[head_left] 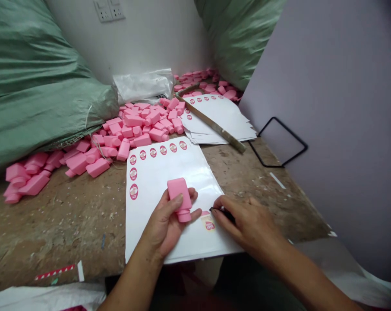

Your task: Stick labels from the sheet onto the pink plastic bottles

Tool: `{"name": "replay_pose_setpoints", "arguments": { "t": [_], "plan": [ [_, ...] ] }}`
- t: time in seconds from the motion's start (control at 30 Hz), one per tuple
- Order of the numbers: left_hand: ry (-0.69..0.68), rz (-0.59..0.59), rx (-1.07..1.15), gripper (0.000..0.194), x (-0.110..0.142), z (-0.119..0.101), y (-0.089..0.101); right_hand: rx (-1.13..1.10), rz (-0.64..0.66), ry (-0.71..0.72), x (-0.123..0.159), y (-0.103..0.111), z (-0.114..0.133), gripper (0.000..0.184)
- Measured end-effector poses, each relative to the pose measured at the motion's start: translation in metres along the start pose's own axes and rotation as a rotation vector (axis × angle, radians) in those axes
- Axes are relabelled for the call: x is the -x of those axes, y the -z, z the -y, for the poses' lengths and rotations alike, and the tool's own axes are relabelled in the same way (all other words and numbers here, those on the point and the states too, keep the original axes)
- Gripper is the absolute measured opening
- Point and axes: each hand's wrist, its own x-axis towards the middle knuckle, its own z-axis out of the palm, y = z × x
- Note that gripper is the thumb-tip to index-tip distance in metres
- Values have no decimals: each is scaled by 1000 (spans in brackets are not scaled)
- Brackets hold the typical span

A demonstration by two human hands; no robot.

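My left hand (161,224) is closed around a small pink plastic bottle (178,192), its neck pointing toward me. Beneath lies a white sticker sheet (156,172) with a row of small oval labels (163,150) across its far end and several more down its left side. In my right hand (250,222) is a thin black tool (228,214), mostly covered by the fingers; its kind cannot be made out. The tool's tip is beside a larger pink and cream label (209,223) near the sheet's lower right.
Many pink bottles (134,123) are heaped beyond the sheet and to the left. A wooden stick (211,123) rests on another stack of label sheets (221,114). Green sacks (36,86) lean at both sides. A black wire frame (282,142) stands at the right by a pale panel (338,108).
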Motion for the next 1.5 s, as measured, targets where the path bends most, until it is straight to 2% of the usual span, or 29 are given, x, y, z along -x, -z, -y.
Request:
{"name": "replay_pose_setpoints", "arguments": {
  "t": [0.23,0.5,0.83,0.97,1.07,1.17,1.23,1.37,1.5],
  "plan": [
    [-2,5,33,30,-1,1,0,-206,95,-87,-1,4,-3,17],
    [-10,5,68,33,-1,2,0,-26,-30,5,3,2,-1,16],
    [-9,20,45,31,-2,3,1,-31,10,74,0,0,-2,13],
    [-15,1,52,34,-3,3,1,16,-35,10,-1,-3,2,19],
    [-19,-16,60,34,-3,2,0,-126,37,-131,-4,-3,2,25],
    [-22,-25,42,35,-3,2,-1,-518,120,-313,-5,2,-2,32],
    [-36,-18,13,36,-2,2,-1,-735,98,-380,-5,8,-4,35],
    [-90,14,-117,38,2,5,-4,-791,-40,-393,-7,24,-2,37],
    [-129,60,-181,43,5,10,-10,-804,-80,-315,-14,38,9,38]
  ]
}}
